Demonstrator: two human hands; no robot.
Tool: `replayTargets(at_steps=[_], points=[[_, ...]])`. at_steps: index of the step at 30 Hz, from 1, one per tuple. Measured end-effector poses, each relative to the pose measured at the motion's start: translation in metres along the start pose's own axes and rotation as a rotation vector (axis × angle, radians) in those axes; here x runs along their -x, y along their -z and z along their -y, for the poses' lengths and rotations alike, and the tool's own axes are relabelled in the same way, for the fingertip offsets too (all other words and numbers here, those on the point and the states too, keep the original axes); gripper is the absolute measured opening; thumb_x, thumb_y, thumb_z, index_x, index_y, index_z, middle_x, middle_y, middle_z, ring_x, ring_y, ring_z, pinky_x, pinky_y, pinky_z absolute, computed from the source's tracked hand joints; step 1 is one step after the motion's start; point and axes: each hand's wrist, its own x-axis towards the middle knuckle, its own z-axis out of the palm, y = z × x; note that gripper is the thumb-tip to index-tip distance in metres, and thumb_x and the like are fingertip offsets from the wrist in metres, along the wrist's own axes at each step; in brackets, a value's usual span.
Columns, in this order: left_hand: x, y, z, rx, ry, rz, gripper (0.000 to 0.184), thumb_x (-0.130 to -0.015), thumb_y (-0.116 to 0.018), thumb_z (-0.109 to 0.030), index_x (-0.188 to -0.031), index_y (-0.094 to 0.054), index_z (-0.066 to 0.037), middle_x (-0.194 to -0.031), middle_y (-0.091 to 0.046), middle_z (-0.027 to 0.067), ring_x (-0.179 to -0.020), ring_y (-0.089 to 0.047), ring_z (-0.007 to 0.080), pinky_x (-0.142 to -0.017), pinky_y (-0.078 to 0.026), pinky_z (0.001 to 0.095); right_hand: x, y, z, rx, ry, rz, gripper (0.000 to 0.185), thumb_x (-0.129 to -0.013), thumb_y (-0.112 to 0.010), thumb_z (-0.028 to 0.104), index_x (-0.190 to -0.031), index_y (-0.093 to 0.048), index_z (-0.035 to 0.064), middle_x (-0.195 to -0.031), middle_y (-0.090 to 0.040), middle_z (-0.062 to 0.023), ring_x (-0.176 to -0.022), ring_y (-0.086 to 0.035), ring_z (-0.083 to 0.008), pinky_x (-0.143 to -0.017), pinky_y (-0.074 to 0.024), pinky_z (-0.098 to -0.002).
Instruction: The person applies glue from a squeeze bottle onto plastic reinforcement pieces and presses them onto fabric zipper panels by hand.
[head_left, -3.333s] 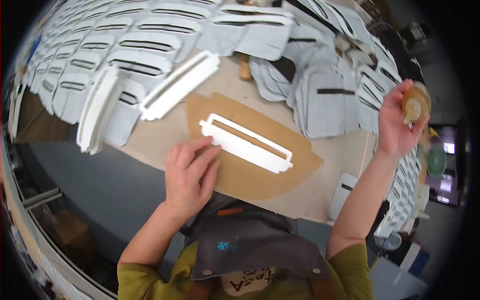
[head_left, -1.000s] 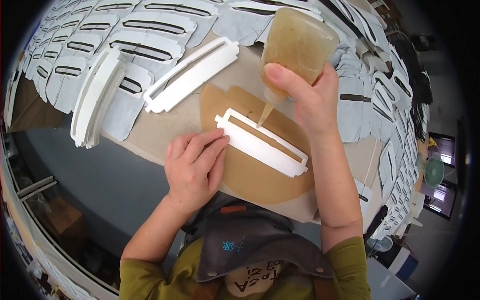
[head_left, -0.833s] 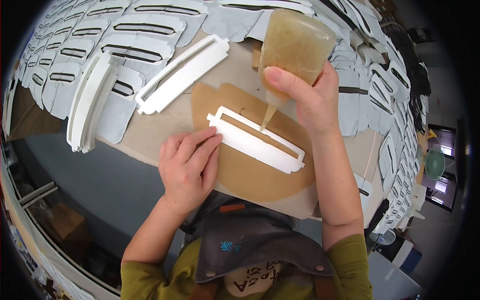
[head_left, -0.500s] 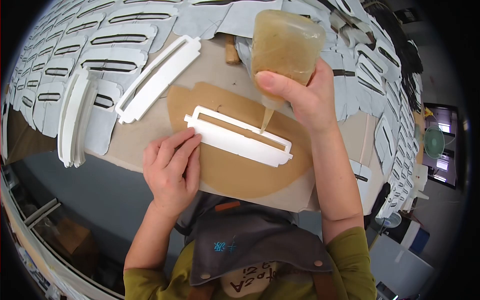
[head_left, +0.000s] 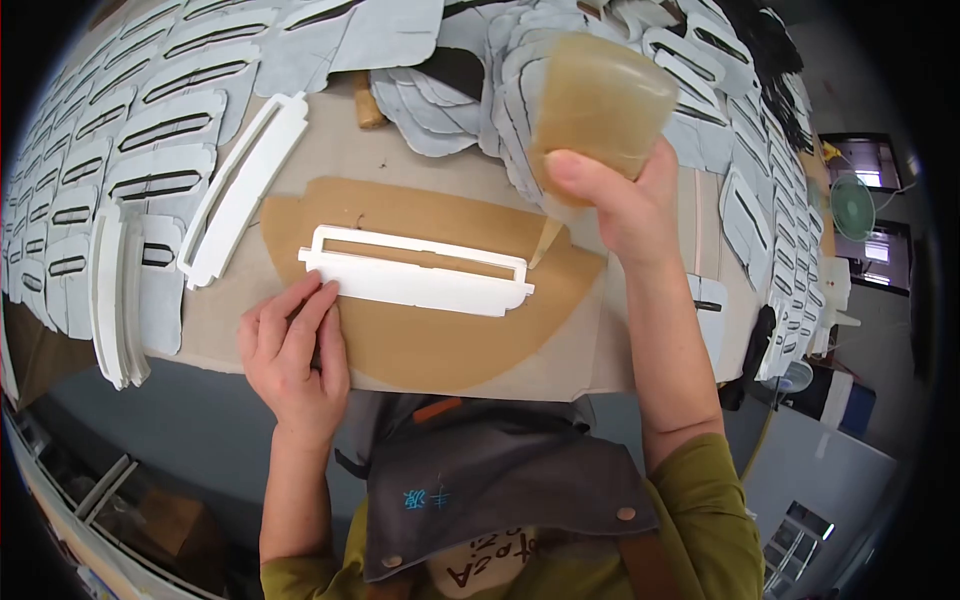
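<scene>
A white slotted strip (head_left: 420,286) lies flat on a brown oval sheet (head_left: 430,355). My left hand (head_left: 297,350) rests its fingertips on the strip's left end, fingers slightly bent and the thumb partly hidden below them. My right hand (head_left: 625,205) is closed around a translucent squeeze bottle (head_left: 605,105) with yellowish contents, tipped nozzle-down. Its pointed nozzle (head_left: 545,243) is at the strip's upper right corner; whether it touches cannot be told.
Another white slotted strip (head_left: 245,190) lies left of the brown sheet, with a stack of white strips (head_left: 118,300) beyond it. Many grey slotted pieces (head_left: 180,130) cover the table's back and sides. A wooden handle (head_left: 369,100) sits behind the sheet.
The nozzle has moved rightward along the strip's upper rail, from near its middle to the right corner. My left fingertips stay on the left end. The whole view has shifted.
</scene>
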Motion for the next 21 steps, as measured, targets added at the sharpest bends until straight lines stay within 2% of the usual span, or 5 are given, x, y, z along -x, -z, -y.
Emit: replayTargets(at_steps=[4,6,15,19,21], points=[[0.001,-0.001,0.000,-0.026,-0.018,0.004,0.027,-0.082,-0.072,0.004,-0.106,-0.077,-0.008,-0.113,-0.073,0.0065,-0.093,-0.062,0.0264,-0.083,-0.049,0.0348,0.023,0.016,-0.015,-0.205,0.046,-0.218,0.036,-0.086,-0.081,0.013,-0.116,-0.066,-0.0004,-0.107,-0.071,-0.0073,-0.096,-0.069,-0.0167,-0.089,-0.0552,-0.0341],[0.001,-0.002,0.000,-0.033,-0.021,0.005,0.027,-0.083,-0.072,0.004,-0.106,-0.077,-0.008,-0.112,-0.073,0.0066,-0.094,-0.062,0.0263,-0.083,-0.049,0.0349,0.033,0.016,-0.019,-0.162,0.050,-0.325,0.044,-0.093,-0.073,0.021,-0.127,-0.057,-0.0003,-0.112,-0.068,-0.0143,-0.100,-0.070,-0.0269,-0.086,-0.0570,-0.0419],[0.002,-0.002,-0.001,-0.051,-0.012,0.010,0.025,-0.085,-0.073,0.000,-0.108,-0.077,-0.009,-0.113,-0.072,0.0052,-0.096,-0.060,0.0257,-0.085,-0.046,0.0349,0.055,0.012,-0.029,-0.305,-0.028,-0.326,0.034,-0.094,-0.075,0.020,-0.118,-0.063,-0.0014,-0.108,-0.070,-0.0103,-0.100,-0.070,-0.0243,-0.093,-0.0555,-0.0418],[0.002,0.000,-0.002,-0.063,-0.011,0.016,0.024,-0.086,-0.072,-0.001,-0.108,-0.077,-0.010,-0.113,-0.072,0.0046,-0.096,-0.060,0.0257,-0.085,-0.046,0.0351,0.074,0.009,-0.017,-0.397,-0.142,-0.327,0.037,-0.096,-0.073,0.024,-0.118,-0.062,-0.0024,-0.113,-0.067,-0.0137,-0.104,-0.069,-0.0265,-0.092,-0.0580,-0.0409],[0.001,0.000,-0.002,-0.060,-0.006,0.014,0.024,-0.086,-0.072,-0.001,-0.108,-0.077,-0.010,-0.113,-0.072,0.0045,-0.096,-0.060,0.0259,-0.085,-0.047,0.0351,0.078,0.031,0.003,-1.351,-0.407,-0.174,0.039,-0.098,-0.070,0.026,-0.121,-0.060,-0.0041,-0.121,-0.062,-0.0173,-0.109,-0.066,-0.0287,-0.091,-0.0609,-0.0400]])
